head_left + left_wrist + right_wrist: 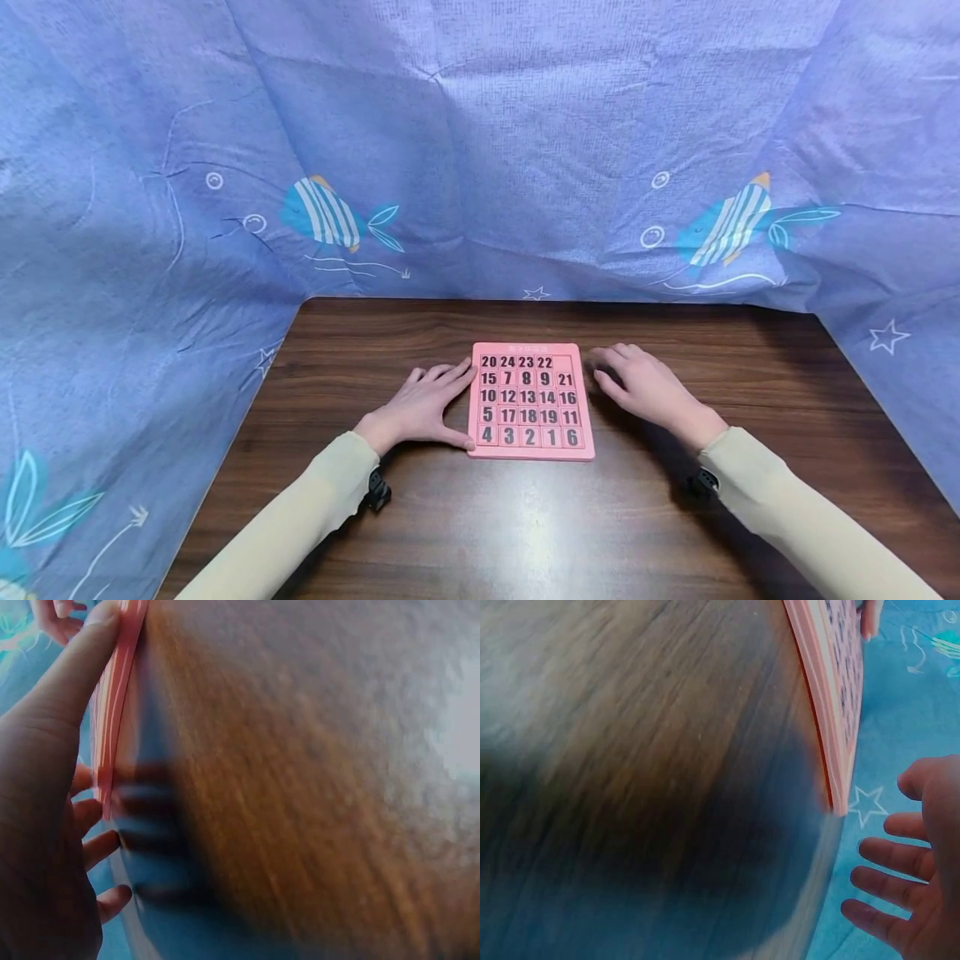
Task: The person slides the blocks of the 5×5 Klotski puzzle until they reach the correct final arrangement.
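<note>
A pink sliding number puzzle [528, 407] lies flat on the table, its black-numbered tiles in rows with a gap at the top right corner. My left hand [423, 406] is at its left side, thumb at the lower left corner and fingertips along the upper left edge. In the left wrist view the thumb [79, 664] touches the puzzle's pink edge [118, 697]. To the right of the puzzle hovers my right hand [647, 385], fingers loosely extended and holding nothing. The right wrist view shows those fingers [892, 859] apart from the puzzle's edge [821, 712].
The dark wood-grain table [360, 333] stretches around the puzzle, with glare near its front. Behind it and on both sides hangs a blue cloth [525, 167] printed with fish and stars. A dark wrist device [378, 490] shows under the left sleeve.
</note>
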Tool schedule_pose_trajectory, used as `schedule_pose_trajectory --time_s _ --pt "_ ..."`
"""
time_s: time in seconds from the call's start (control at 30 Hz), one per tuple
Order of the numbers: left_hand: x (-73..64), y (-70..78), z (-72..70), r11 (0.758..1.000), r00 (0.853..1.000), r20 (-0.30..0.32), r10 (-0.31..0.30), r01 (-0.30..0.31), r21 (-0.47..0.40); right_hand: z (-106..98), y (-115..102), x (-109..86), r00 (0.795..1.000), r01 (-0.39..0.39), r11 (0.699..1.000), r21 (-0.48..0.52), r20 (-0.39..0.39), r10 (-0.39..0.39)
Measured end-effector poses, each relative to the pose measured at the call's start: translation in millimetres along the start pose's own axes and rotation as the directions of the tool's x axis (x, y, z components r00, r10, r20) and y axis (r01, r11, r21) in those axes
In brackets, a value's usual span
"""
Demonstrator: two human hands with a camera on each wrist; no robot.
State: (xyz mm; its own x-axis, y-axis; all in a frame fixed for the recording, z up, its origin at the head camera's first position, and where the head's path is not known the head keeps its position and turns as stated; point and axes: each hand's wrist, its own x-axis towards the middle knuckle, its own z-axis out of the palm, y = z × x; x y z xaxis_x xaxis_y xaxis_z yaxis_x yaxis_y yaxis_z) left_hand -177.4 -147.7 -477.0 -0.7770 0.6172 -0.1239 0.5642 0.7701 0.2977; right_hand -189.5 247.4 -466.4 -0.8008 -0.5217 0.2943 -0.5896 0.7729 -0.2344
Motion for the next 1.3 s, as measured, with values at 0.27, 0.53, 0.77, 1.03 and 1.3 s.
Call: schedule_pose_trajectory --time_s 0.27,0.53,0.77,1.03,1.3 --pt "3.4 0.7 1.4 0.998 1.000 0.010 0.013 -0.013 0.069 12 -8 13.6 0.996 0.048 0.998 0.044 0.076 -0.051" --pt "6.2 3.1 1.3 0.994 0.999 0.024 0.026 -0.029 0.107 19 -11 27.7 0.981 0.172 0.983 0.058 0.085 -0.177" --pt "6.6 4.3 1.9 0.994 1.000 0.019 0.023 -0.025 0.103 24 -16 31.8 0.963 0.233 0.972 0.039 0.127 -0.237" --pt "7.5 5.7 0.9 0.997 1.000 0.016 0.012 -0.013 0.081 26 -19 32.7 0.956 0.259 0.966 0.013 0.140 -0.258" --pt "5.6 6.4 1.7 0.997 1.000 0.013 0.017 -0.018 0.080 27 -18 32.4 0.957 0.241 0.970 0.029 0.160 -0.242"
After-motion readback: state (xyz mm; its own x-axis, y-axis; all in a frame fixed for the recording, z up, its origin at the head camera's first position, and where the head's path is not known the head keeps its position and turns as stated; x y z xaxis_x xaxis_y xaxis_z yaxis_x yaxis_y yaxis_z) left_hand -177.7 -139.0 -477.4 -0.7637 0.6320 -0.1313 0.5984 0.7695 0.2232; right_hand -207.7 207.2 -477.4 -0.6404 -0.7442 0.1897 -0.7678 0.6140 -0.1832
